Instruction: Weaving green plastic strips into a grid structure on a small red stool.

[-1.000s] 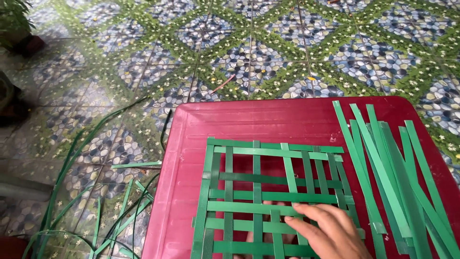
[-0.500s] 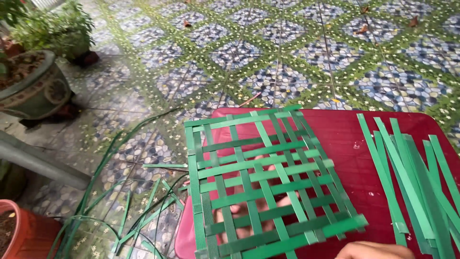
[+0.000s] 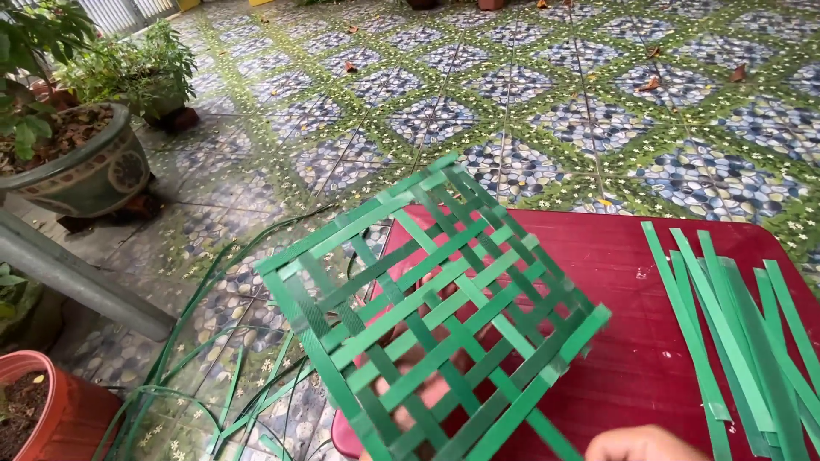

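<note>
Green woven strip lattice (image 3: 427,316), seemingly lifted, tilted

A patterned tile floor (image 3: 530,94) in blue, green and white spreads under daylight. A red desk (image 3: 632,358) stands on it; beyond its left edge sit potted plants (image 3: 77,154) and a terracotta pot (image 3: 43,410).

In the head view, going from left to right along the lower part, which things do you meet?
Orange flowerpot → loose green strips on the floor → woven green mat → red table → pile of green strips.
</note>
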